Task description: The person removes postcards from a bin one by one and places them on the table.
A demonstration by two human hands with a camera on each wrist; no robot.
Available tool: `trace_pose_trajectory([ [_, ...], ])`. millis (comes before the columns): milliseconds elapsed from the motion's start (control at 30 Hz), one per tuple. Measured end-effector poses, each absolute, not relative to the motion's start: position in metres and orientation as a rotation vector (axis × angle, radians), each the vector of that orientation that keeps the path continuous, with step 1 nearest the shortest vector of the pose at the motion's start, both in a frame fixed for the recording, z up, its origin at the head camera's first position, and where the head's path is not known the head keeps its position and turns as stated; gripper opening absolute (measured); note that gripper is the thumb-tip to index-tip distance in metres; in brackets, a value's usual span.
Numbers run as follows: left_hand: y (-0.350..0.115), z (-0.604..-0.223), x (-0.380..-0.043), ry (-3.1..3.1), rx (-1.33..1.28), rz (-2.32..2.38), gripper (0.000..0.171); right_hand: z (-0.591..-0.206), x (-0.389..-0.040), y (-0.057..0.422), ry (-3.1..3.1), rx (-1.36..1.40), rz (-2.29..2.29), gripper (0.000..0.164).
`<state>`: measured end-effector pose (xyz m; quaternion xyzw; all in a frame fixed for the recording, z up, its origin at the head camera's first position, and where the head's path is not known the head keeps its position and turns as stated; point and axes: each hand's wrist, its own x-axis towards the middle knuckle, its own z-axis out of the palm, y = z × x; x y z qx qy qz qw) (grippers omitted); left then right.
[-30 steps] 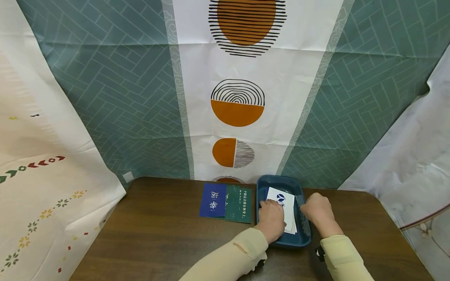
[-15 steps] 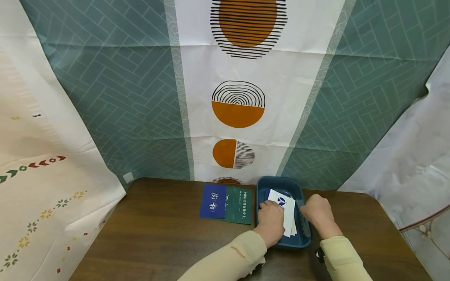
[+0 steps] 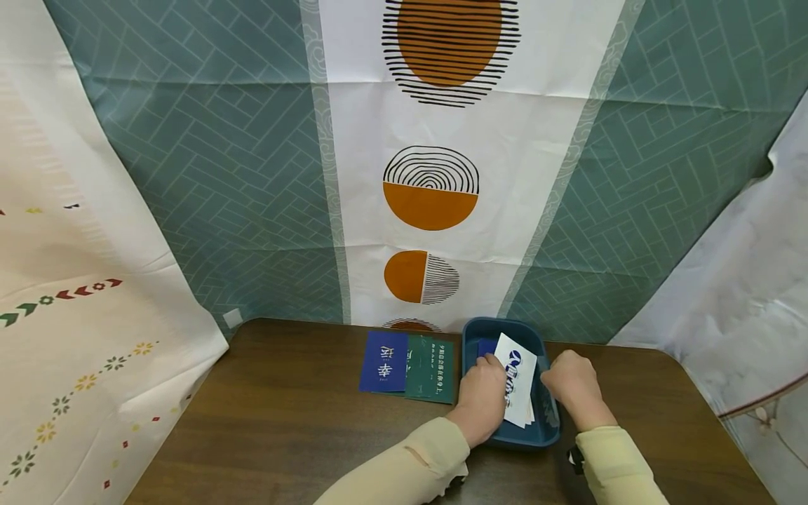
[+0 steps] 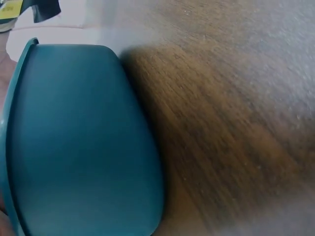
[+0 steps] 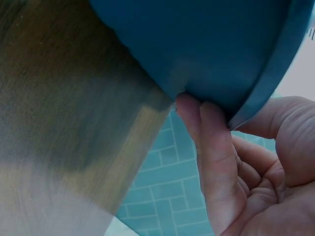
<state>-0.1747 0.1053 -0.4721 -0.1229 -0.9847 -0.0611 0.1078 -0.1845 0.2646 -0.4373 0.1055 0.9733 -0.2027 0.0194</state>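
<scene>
My left hand [image 3: 482, 393] reaches over the near-left side of a blue plastic bin [image 3: 513, 443]. Its curled fingers hold the left edge of a white card [image 3: 521, 375] with a dark blue logo, which stands tilted inside. Other pale cards show below that card, and a blue card [image 3: 487, 346] lies behind it. My right hand [image 3: 571, 386] grips the bin's right rim; in the right wrist view the thumb is over the rim and the fingertips [image 5: 212, 115] press the outer wall. The left wrist view shows mainly the bin's outer wall [image 4: 83, 142].
Left of the bin, a blue card [image 3: 384, 361] with white characters overlaps green cards [image 3: 435, 372] on the brown wooden table [image 3: 284, 421]. A patterned cloth [image 3: 429, 280] hangs behind the table's far edge, and white cloths hang at both sides.
My left hand has pulled back slightly to the left. The white card has turned and tilted up, showing more of its logo. The right hand stays on the rim.
</scene>
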Motion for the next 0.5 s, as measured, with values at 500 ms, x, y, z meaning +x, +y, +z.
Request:
trace_pose_trajectory([
  [500, 0.087, -0.454, -0.170, -2.912, -0.432, -0.734, 0.012, -0.433, -0.182, 0.263, 3.039, 0.303, -0.605, 0.027],
])
